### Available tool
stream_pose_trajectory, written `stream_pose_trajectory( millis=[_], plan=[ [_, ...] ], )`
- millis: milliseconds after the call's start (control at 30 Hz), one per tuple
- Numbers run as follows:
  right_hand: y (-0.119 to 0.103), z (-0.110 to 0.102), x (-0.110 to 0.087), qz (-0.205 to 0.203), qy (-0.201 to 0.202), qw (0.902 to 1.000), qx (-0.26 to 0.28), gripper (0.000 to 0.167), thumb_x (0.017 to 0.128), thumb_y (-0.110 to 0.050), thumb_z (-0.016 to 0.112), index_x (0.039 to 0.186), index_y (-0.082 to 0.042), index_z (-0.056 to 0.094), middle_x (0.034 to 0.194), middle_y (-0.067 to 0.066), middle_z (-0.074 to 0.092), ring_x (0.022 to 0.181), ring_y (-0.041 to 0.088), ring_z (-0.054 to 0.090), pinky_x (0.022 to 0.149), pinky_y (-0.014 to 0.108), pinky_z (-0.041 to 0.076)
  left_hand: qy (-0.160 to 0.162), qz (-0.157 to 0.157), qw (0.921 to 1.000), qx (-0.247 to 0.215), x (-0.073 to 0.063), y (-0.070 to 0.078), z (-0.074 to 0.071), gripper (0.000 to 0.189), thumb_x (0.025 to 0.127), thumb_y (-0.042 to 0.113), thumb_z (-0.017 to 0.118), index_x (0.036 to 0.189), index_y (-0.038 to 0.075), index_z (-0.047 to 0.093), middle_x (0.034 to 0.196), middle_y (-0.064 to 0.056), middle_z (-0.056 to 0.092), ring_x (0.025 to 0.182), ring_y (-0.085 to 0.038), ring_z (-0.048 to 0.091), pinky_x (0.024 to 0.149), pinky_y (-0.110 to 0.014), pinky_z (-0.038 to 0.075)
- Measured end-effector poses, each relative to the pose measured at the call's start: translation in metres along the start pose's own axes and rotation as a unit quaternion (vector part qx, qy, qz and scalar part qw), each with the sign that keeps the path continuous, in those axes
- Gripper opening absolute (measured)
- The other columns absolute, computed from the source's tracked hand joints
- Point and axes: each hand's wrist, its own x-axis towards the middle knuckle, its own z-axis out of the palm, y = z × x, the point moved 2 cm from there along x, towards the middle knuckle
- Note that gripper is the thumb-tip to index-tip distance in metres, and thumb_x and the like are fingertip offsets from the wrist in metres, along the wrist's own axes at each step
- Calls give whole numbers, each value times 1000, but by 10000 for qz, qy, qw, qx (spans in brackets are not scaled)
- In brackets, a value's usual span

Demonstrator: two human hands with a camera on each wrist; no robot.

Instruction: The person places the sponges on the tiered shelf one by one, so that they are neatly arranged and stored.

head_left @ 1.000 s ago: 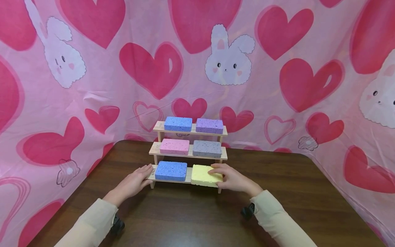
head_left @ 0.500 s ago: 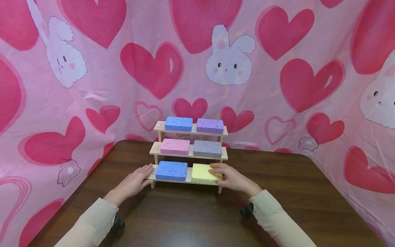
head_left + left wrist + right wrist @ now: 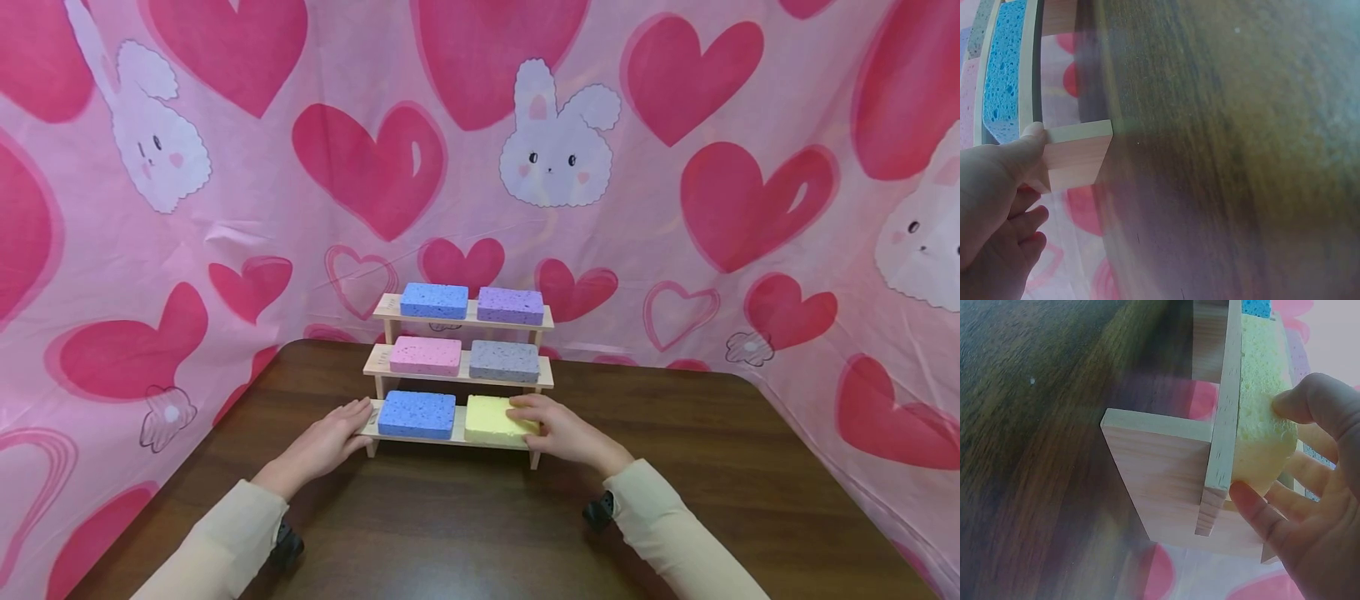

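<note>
A three-step wooden display shelf stands on the table. My left hand grips the left end of its lowest board; in the left wrist view the thumb lies at the board's front corner above the leg, with the other fingers behind. At the right end of that board, my right hand holds a yellow sponge by its right end, fingers and thumb around it. The sponge lies flat, its right end partly hidden. Left of it sits a blue sponge, apart from both hands.
On the middle step are a pink sponge and a grey sponge. The top step bears another blue sponge and a purple sponge. Behind the brown wooden table hangs a pink heart-and-rabbit cloth.
The yellow sponge has shifted back from the front edge of the lowest board and now lies more squarely on it. My right hand moved slightly with it; my left hand stayed put.
</note>
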Motion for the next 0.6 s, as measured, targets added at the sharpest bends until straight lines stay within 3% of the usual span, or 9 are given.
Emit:
stream_pose_trajectory(
  millis=[600],
  plan=[
    [0, 0, 1, -157, 10, 9999, -55, 44, 85, -10, 65, 128, -6, 56, 136, 11, 44, 122, 28, 39, 91, 40, 45, 138, 55, 9999, 44, -2, -3, 4, 61, 83, 19, 69, 132, -8, 44, 137, -24, 39, 126, -41, 34, 99, -54, 31]
  ],
)
